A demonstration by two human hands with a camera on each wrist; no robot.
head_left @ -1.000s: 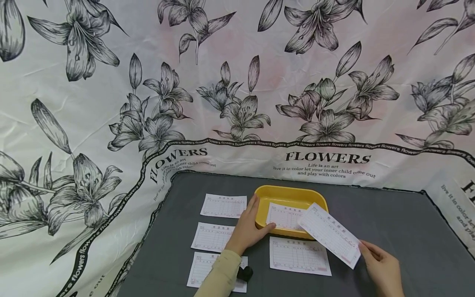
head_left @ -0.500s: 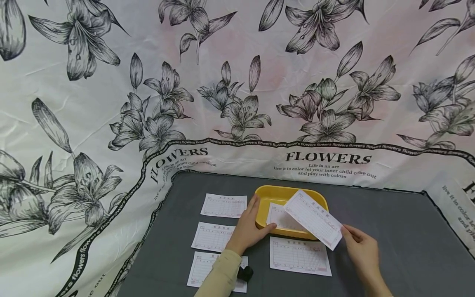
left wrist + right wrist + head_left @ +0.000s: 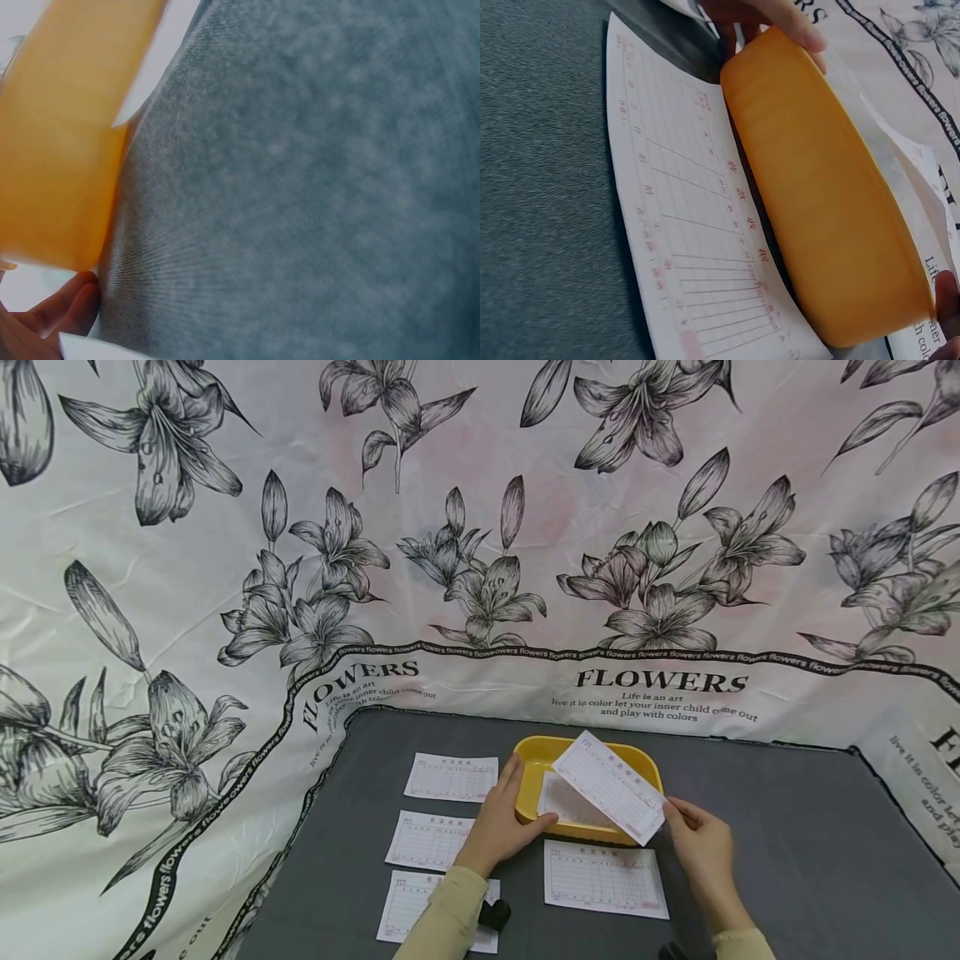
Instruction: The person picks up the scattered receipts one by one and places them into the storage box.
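In the head view, my left hand [image 3: 495,827] holds the left end of a yellow plastic tray [image 3: 600,833], thumb at the front rim and fingers along the side. The fingertips [image 3: 82,296] show beside the tray [image 3: 67,135] in the left wrist view. My right hand [image 3: 705,852] pinches the lower right corner of a printed paper form [image 3: 611,785], which slants over the tray. Beneath it, another form [image 3: 558,802] lies in the tray, partly covered. One more form [image 3: 603,881] lies on the dark cloth just in front; the right wrist view shows this form [image 3: 697,225] close up.
Three similar forms lie in a column at left: a back one [image 3: 452,777], a middle one [image 3: 427,839] and a front one [image 3: 408,902] partly under my left sleeve [image 3: 446,918]. A flower-printed curtain [image 3: 480,693] rises behind the grey cloth surface [image 3: 795,827].
My right hand has moved left and away from me, bringing the pinched form farther over the tray. My left hand has stayed on the tray's left end.
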